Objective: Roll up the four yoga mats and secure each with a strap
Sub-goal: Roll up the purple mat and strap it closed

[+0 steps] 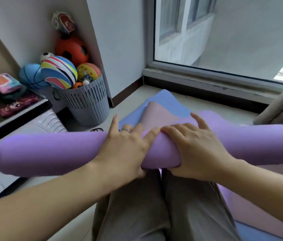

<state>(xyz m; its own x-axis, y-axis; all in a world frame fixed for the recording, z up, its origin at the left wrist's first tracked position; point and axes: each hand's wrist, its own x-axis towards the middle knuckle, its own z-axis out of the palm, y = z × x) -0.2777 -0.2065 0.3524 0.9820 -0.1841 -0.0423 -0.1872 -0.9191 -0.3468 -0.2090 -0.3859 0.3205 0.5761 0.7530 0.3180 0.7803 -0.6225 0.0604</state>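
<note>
Closest in, below the grip, the person's knees in grey trousers sit under the purple yoga mat, which is rolled into a long tube lying crosswise. Both hands clasp it at its middle, almost touching. The left hand has its fingers spread over the top and its thumb tucked beneath. The right hand wraps the roll the same way, with its index finger lifted off. Long lengths of the roll reach out unsupported on either side of the grip. Just past the fingers some purple lies flat, so the roll looks unfinished. Beyond that a pink mat lies over a blue mat, both unrolled. Only three mats show. A dark cord, probably a strap, lies on the floor beyond and to the left of the left hand, in front of a slatted basket full of balls. Farthest is the window sill. No strap is on the roll yet. The main risk is that the foam springs open when one hand lets go to reach for the strap. With only the middle squeezed, the ends may also slacken or telescope, and a strap cinched then would hold a loose, uneven roll.
</note>
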